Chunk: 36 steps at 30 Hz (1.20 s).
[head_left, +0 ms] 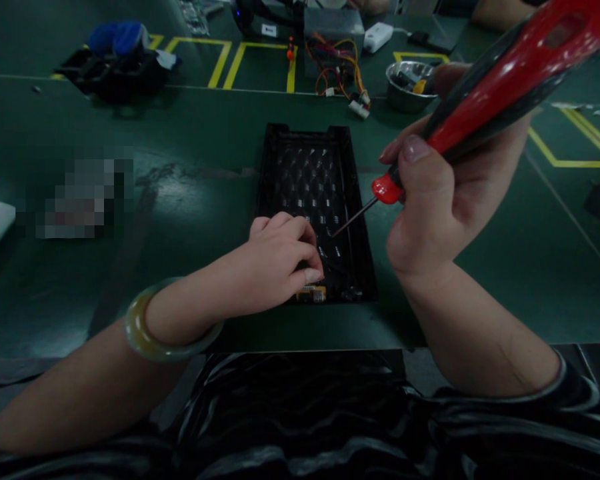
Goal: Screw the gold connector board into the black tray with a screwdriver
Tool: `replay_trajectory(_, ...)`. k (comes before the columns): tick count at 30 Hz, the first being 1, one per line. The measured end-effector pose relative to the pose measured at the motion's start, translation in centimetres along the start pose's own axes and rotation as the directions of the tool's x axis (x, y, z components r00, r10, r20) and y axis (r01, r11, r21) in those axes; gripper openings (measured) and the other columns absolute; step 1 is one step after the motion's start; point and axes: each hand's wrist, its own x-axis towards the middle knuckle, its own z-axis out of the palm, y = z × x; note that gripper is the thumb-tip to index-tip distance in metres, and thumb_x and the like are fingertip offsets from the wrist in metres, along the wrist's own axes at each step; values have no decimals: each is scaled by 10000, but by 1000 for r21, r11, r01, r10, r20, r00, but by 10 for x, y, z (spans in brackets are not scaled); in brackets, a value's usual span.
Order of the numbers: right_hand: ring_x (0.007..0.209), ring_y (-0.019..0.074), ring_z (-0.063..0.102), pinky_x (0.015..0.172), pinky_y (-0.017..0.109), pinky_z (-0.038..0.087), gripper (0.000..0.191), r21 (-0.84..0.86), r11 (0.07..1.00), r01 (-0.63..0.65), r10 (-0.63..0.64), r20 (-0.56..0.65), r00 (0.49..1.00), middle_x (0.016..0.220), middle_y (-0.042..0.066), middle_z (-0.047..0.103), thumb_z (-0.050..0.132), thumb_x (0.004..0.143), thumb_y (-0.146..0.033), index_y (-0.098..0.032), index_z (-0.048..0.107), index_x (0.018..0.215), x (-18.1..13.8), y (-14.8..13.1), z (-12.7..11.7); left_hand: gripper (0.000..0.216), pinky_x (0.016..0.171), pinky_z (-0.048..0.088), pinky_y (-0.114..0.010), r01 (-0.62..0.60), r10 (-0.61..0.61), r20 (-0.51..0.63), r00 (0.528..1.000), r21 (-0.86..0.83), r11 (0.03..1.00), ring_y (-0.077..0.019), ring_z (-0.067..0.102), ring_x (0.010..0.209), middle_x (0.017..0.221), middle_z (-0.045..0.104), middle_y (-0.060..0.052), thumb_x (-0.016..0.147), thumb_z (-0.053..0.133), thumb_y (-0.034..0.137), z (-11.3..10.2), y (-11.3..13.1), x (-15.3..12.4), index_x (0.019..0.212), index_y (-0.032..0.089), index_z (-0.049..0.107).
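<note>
My right hand grips a red and black screwdriver, its handle slanting up to the right. The thin shaft points down and left over a black plastic case that lies with its inside facing up. Inside, the floor of the case has a pattern of small bright marks. Over the case's near left part, my left hand is closed, fingers curled and thumb pressed inward. Just below those fingertips sits a small yellowish circuit board at the near edge. Whatever is pinched there is hidden.
Behind the case are a power supply box with loose coloured cables and a metal bowl of small parts. A black holder with something blue stands far left. A blurred-out object lies left. Other people's arms show at the back.
</note>
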Motion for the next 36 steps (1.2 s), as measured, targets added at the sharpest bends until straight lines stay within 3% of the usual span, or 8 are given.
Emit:
replay_trajectory(9,784,169,602,733,387,607,458,-55,998,41,-43,-32,999,1302,30,530,487,885,-679,-359,457,1211,0,3,2,216,903,292,-454,-2,2,-9,1000,43,999,-270,490,1061,1100,594,-56,931,601,401,2,2,-1,912,284,782)
replay_trajectory(16,742,136,584,678,349,575,397,186,974,126,-123,-31,992,1214,18,567,606,887,-495,-315,525,1232,1,2,4,178,906,310,-435,54,-54,-35,998,-3,999,-273,499,1066,1100,591,-52,894,648,393,4,5,1,918,233,722)
replay_trajectory(23,610,90,558,507,281,486,330,311,936,164,-155,-54,986,1186,10,602,588,844,-409,-269,639,1139,1,-9,7,166,933,309,-412,57,-51,55,997,-112,992,-252,541,1077,1076,637,-28,902,635,378,-2,-4,3,928,224,695)
replay_trajectory(27,614,79,571,499,268,505,325,379,922,80,-117,75,990,1202,16,572,589,831,-342,-260,629,1143,-4,-21,6,127,934,306,-405,74,-67,55,996,-136,988,-234,567,1068,1046,659,-14,886,640,332,-6,-6,5,911,222,697)
replay_trajectory(32,601,85,551,490,254,521,321,314,949,-20,-51,214,976,1160,-6,617,636,805,-263,-305,600,1121,-11,-32,4,128,966,314,-431,70,-63,60,996,-141,987,-243,568,1093,1098,660,-28,879,635,312,-7,-5,4,932,229,717)
replay_trajectory(36,606,125,564,594,325,585,274,278,960,-42,-45,299,953,973,0,636,650,806,-317,-289,602,1074,-15,-29,2,168,980,325,-439,43,-36,57,998,-128,991,-256,556,1126,1159,652,-39,895,623,328,-5,-7,3,986,233,728)
